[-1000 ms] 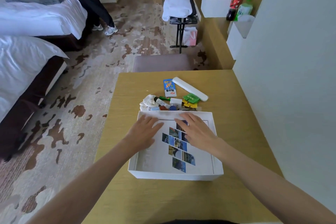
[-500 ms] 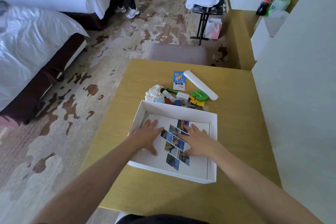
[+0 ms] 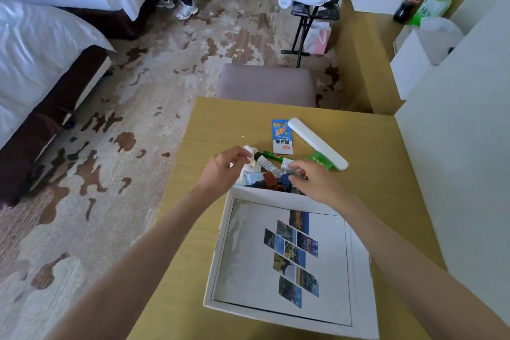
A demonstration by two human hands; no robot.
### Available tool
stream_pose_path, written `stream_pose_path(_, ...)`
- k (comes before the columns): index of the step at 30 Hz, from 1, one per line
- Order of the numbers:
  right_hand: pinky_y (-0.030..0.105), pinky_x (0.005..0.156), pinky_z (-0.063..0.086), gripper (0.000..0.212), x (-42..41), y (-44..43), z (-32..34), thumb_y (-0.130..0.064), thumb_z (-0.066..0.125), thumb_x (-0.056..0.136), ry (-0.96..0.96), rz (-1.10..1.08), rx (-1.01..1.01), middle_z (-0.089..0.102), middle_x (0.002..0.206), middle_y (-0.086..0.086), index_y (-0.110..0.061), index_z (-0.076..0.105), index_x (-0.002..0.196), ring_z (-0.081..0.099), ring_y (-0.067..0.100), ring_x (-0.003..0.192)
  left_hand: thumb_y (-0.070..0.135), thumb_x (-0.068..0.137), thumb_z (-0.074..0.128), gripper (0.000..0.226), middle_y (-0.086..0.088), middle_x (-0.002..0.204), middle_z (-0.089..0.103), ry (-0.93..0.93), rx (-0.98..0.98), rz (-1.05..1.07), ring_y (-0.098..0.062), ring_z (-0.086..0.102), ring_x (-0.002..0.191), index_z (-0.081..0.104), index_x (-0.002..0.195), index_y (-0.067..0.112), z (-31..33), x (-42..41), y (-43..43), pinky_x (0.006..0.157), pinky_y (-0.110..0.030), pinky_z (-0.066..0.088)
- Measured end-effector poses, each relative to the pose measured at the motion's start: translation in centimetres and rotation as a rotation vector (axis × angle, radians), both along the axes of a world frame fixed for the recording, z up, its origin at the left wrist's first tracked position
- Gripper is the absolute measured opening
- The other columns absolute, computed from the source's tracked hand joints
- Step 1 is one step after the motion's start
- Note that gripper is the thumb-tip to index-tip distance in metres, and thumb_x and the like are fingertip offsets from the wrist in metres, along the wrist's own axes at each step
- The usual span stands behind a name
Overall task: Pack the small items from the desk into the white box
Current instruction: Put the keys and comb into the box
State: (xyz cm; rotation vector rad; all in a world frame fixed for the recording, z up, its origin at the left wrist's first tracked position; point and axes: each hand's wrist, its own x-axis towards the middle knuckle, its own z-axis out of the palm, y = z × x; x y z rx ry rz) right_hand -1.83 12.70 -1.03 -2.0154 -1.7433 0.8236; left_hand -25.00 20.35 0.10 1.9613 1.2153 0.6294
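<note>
The left hand point(image 3: 223, 171) hovers just beyond the far-left corner of the white box point(image 3: 220, 243). Its fingers are loosely curled, with a gap between thumb and forefinger and nothing visibly held. Its fingertips are at a crumpled white packet point(image 3: 248, 150). The right hand point(image 3: 317, 182) reaches over the box's far wall with its fingers bent down into the pile of small items. The fingertips are at some blue pieces point(image 3: 285, 181), and I cannot tell whether they pinch anything.

The pile lies on the counter point(image 3: 220, 124), right against the outside of the box's far wall. A brown toothed piece point(image 3: 269, 178) and a pale blue-and-white item point(image 3: 254, 177) are nearest the wall. Just past them lie a small tube with a black cap point(image 3: 266, 164) and a green stick point(image 3: 271, 156). Farther from the box lie a blue and orange packet point(image 3: 281, 136), a long white case point(image 3: 317, 143) set on a slant, and a green sachet point(image 3: 320, 160) touching that case.

The box sits open on the near half of the counter, holding only a flat sheet printed with a collage of photos point(image 3: 295, 254).

Beyond the counter, past the pile, a padded stool point(image 3: 266, 83) stands on patterned carpet. Far to the box's left are two beds with white covers point(image 3: 41, 44). Another person's legs and sneakers point(image 3: 187, 9) stand by the farther bed.
</note>
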Motion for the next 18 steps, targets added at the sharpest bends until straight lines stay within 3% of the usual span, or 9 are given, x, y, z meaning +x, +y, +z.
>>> stream_pose_path(3, 0.024, 0.085, 0.046, 0.041, -0.5, 3.1, -1.8, -0.022, 0.067, 0.089, -0.041, -0.046, -0.202, 0.061, 0.129, 0.007, -0.013, 0.057, 0.128, 0.058, 0.019, 0.112, 0.007, 0.093, 0.048, 0.022, -0.005, 0.104, 0.07, 0.078, -0.167, -0.076, -0.021, 0.063, 0.088, 0.065, 0.105, 0.012, -2.2, 1.0, 2.9, 0.075, -0.031, 0.05)
stream_pose_path(5, 0.035, 0.094, 0.047, 0.053, -0.9, 4.5, -3.0, -0.028, 0.074, 0.083, -0.092, -0.016, -0.309, 0.058, 0.131, 0.011, -0.013, 0.055, 0.131, 0.057, 0.025, 0.115, 0.011, 0.094, 0.049, 0.022, -0.005, 0.11, 0.067, 0.179, -0.208, -0.211, -0.023, 0.062, 0.095, 0.063, 0.11, 0.014, -3.8, 1.8, 4.3, 0.079, -0.029, 0.048)
stream_pose_path(8, 0.04, 0.091, 0.049, 0.066, -1.8, 5.6, -4.4, -0.043, 0.077, 0.074, -0.277, 0.095, -0.439, 0.054, 0.129, 0.011, -0.02, 0.053, 0.131, 0.052, 0.03, 0.117, 0.019, 0.093, 0.053, 0.026, -0.003, 0.12, 0.062, 0.358, -0.155, -0.395, -0.022, 0.059, 0.108, 0.059, 0.119, 0.019, -5.9, 3.0, 5.8, 0.088, -0.029, 0.044)
stream_pose_path(12, 0.04, 0.083, 0.051, 0.049, -2.5, 6.4, -5.5, -0.041, 0.069, 0.074, -0.471, 0.149, -0.442, 0.059, 0.119, 0.007, -0.022, 0.058, 0.118, 0.054, 0.03, 0.113, 0.029, 0.088, 0.062, 0.036, 0.0, 0.125, 0.061, 0.519, -0.066, -0.52, -0.019, 0.054, 0.116, 0.057, 0.123, 0.021, -7.7, 4.5, 7.1, 0.093, -0.035, 0.046)
stream_pose_path(15, 0.035, 0.075, 0.05, 0.036, -2.0, 6.0, -5.7, -0.028, 0.062, 0.083, -0.461, 0.141, -0.383, 0.065, 0.119, 0.008, -0.023, 0.058, 0.119, 0.059, 0.031, 0.11, 0.032, 0.085, 0.064, 0.035, 0.001, 0.119, 0.064, 0.56, -0.013, -0.543, -0.016, 0.056, 0.114, 0.061, 0.118, 0.02, -8.9, 5.0, 7.5, 0.089, -0.034, 0.049)
stream_pose_path(18, 0.038, 0.081, 0.052, 0.034, -1.0, 4.8, -5.4, -0.023, 0.059, 0.089, -0.387, 0.123, -0.312, 0.065, 0.12, 0.007, -0.028, 0.059, 0.122, 0.06, 0.031, 0.111, 0.037, 0.084, 0.064, 0.037, -0.001, 0.116, 0.064, 0.599, 0.009, -0.558, -0.017, 0.057, 0.111, 0.06, 0.116, 0.018, -9.3, 5.5, 7.7, 0.085, -0.033, 0.05)
